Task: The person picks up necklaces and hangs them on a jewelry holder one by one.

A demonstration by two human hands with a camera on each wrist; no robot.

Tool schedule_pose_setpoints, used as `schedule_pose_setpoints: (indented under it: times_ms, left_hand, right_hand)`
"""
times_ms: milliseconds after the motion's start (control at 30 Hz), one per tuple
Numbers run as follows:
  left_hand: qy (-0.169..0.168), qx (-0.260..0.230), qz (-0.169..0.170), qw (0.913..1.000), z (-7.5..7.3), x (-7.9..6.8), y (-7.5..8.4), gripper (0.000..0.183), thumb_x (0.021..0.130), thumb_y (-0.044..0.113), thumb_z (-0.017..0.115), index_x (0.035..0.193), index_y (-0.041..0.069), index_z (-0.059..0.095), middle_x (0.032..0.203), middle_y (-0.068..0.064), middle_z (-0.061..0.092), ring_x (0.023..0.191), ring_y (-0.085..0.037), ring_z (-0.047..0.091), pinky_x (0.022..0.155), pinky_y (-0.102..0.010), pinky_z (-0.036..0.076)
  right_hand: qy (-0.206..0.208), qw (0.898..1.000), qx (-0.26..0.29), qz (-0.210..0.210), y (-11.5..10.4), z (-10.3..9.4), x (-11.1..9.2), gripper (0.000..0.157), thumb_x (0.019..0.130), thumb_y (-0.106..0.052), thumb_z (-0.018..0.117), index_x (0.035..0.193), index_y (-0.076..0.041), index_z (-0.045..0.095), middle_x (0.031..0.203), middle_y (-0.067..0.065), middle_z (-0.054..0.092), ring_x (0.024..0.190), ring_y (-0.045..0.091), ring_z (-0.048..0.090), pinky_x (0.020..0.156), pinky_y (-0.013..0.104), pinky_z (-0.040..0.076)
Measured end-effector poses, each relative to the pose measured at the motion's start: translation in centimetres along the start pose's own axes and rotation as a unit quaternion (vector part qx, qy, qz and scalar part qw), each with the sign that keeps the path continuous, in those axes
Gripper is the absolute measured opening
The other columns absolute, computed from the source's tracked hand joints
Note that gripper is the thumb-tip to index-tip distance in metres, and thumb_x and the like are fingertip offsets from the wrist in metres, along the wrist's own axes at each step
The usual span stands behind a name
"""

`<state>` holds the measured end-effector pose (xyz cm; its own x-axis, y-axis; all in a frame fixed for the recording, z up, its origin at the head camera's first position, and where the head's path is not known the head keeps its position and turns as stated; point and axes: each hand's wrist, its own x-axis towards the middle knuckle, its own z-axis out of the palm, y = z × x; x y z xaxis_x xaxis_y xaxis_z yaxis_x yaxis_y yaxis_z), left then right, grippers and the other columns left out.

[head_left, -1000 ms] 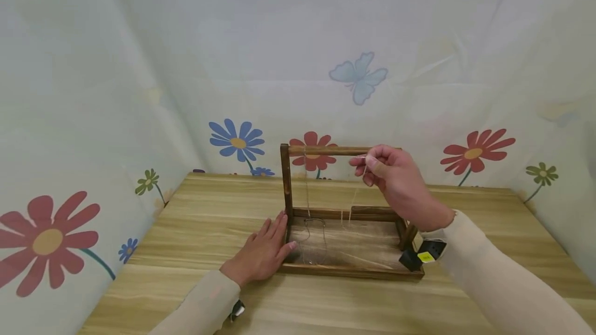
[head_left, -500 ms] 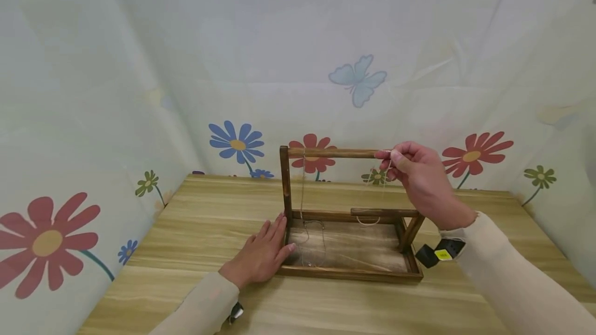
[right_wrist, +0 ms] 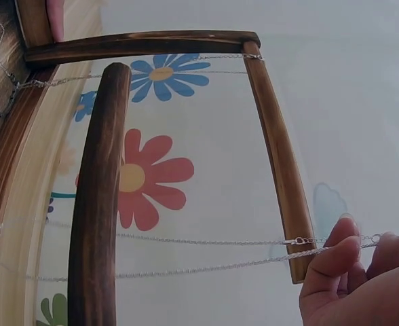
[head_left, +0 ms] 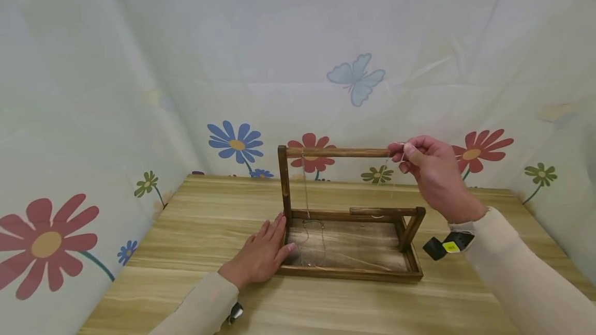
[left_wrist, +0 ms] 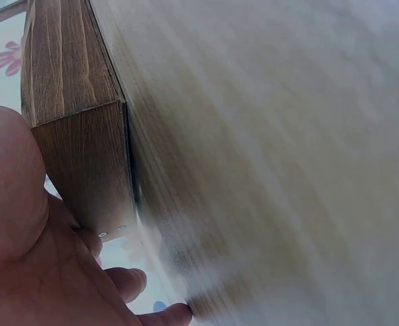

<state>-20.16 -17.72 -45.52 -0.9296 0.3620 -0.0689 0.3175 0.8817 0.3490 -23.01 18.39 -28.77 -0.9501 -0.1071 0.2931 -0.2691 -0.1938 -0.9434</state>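
Note:
A dark wooden jewelry stand [head_left: 344, 152] has a tray base, a tall upper bar from the left post and a shorter lower bar at the right. My right hand [head_left: 437, 177] pinches a thin silver necklace [right_wrist: 186, 274] between thumb and index finger, right at the upper bar's free end. In the right wrist view the necklace forms a long loop past the lower bar [right_wrist: 98, 197]. Near the left post, another chain necklace [head_left: 305, 185] hangs from the upper bar, its lower part lying in the tray. My left hand [head_left: 258, 252] rests against the tray's left end, fingers extended.
The stand sits on a wood-grain table [head_left: 223, 211]. Behind and beside it is a pale backdrop [head_left: 261, 66] printed with flowers and a butterfly. Each wrist wears a small black device, such as the right one [head_left: 447, 246].
My right hand has moved right along the upper bar to its free end, carrying the necklace. The lower bar has come into fuller view. My left hand stays in place.

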Motion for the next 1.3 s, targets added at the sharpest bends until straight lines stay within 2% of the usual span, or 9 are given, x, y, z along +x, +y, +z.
schedule_pose_setpoints:
  times_ms: [433,667,867,1300]
  left_hand:
    - [0.003,0.002,0.001,1.0000,0.0,-0.1,0.1,0.076,0.110,0.054,0.038,0.168,0.008,0.018,0.177,-0.007,0.014,0.162,-0.041,0.019,0.121,-0.070,0.029]
    - [0.003,0.004,0.003,1.0000,-0.1,-0.1,0.0,0.076,0.110,0.054,0.038,0.168,0.008,0.018,0.177,-0.008,0.014,0.162,-0.041,0.019,0.121,-0.070,0.029]
    - [0.000,0.003,0.004,1.0000,-0.2,-0.1,0.1,0.076,0.110,0.053,0.038,0.168,0.008,0.017,0.177,-0.008,0.014,0.162,-0.042,0.019,0.121,-0.071,0.028]
    - [0.001,0.003,0.004,1.0000,-0.1,-0.2,0.0,0.077,0.110,0.055,0.037,0.168,0.008,0.017,0.177,-0.007,0.013,0.162,-0.041,0.019,0.121,-0.070,0.028]
  right_hand:
    - [0.038,0.999,-0.006,-0.005,0.0,-1.5,0.2,0.015,0.106,-0.016,0.058,0.098,-0.003,0.061,0.101,-0.003,0.077,0.086,0.010,0.068,0.070,0.020,0.053]
    - [0.038,0.999,-0.021,-0.004,-0.1,-2.2,0.6,0.014,0.107,-0.013,0.057,0.100,-0.003,0.062,0.101,-0.004,0.076,0.087,0.009,0.068,0.071,0.019,0.053]
    - [0.040,0.998,-0.037,0.014,-0.5,-2.0,1.0,0.014,0.107,-0.014,0.058,0.101,-0.002,0.061,0.102,-0.005,0.076,0.081,0.008,0.068,0.067,0.018,0.052]
    - [0.026,0.998,-0.046,0.028,-1.1,-1.3,1.2,0.016,0.106,-0.015,0.059,0.103,0.001,0.060,0.105,-0.001,0.077,0.080,0.010,0.066,0.064,0.019,0.052]
